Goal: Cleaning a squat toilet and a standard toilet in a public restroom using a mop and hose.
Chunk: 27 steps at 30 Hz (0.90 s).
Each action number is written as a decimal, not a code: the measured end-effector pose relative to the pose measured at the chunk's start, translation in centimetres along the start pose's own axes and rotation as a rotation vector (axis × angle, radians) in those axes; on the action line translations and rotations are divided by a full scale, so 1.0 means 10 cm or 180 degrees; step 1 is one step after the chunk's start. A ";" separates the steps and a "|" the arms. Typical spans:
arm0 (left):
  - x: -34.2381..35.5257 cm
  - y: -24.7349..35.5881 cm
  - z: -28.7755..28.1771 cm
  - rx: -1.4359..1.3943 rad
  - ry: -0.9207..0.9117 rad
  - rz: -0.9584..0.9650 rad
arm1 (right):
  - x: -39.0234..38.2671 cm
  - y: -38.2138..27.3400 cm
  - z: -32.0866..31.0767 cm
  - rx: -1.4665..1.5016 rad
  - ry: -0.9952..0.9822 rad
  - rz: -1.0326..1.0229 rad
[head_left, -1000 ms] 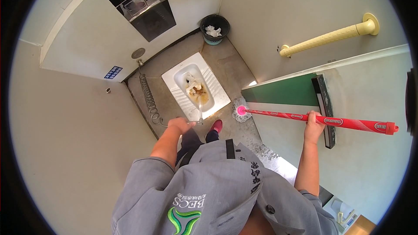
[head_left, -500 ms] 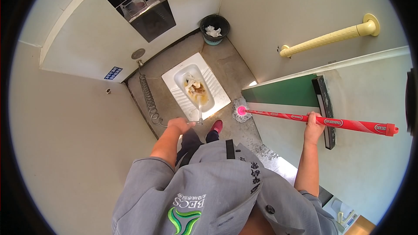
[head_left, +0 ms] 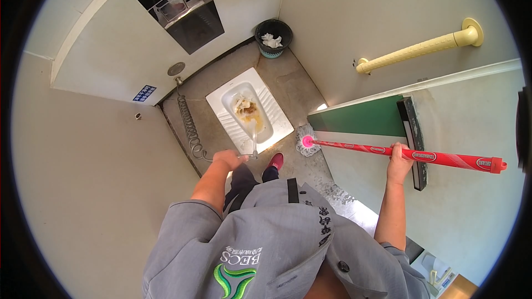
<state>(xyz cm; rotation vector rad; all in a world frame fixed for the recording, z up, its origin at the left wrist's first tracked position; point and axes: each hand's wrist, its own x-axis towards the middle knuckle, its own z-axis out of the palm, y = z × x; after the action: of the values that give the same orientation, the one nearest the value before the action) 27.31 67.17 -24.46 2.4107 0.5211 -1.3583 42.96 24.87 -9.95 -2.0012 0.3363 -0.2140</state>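
My left hand (head_left: 229, 158) is closed on a spray nozzle (head_left: 253, 153) at the end of a coiled grey hose (head_left: 191, 124); water streams from it into the white squat toilet (head_left: 277, 132), whose bowl holds paper and brown waste (head_left: 247, 108) in yellowish water. My right hand (head_left: 399, 160) grips the red pole (head_left: 454, 159) of a mop; its grey-white, pink-centred head (head_left: 307, 140) rests on the floor just right of the toilet.
A dark bin (head_left: 281, 30) with paper stands in the back corner. A yellow grab bar (head_left: 415, 50) is on the right wall, above a pale partition with a dark bar (head_left: 413, 127). A metal panel (head_left: 194, 22) is set in the back wall. My red shoe (head_left: 276, 161) is below the toilet.
The paper and waste in the bowl have shifted and changed shape under the water stream. My hands and the mop have hardly moved.
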 end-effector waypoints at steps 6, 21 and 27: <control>-0.01 -0.02 0.00 -0.0038 0.0029 -0.0012 | -0.01 -0.02 0.00 -0.0066 -0.0004 -0.0009; -0.07 -0.02 -0.05 -0.0116 0.0077 -0.0074 | 0.01 0.02 -0.01 0.0014 -0.0023 -0.0042; -0.06 -0.03 -0.05 -0.0117 0.0118 -0.0057 | -0.01 -0.01 0.00 -0.0023 -0.0024 -0.0043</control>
<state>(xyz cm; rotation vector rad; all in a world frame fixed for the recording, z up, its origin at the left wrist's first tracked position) 27.25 67.59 -23.69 2.4115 0.5735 -1.3020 42.90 24.91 -9.84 -2.0115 0.3193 -0.2139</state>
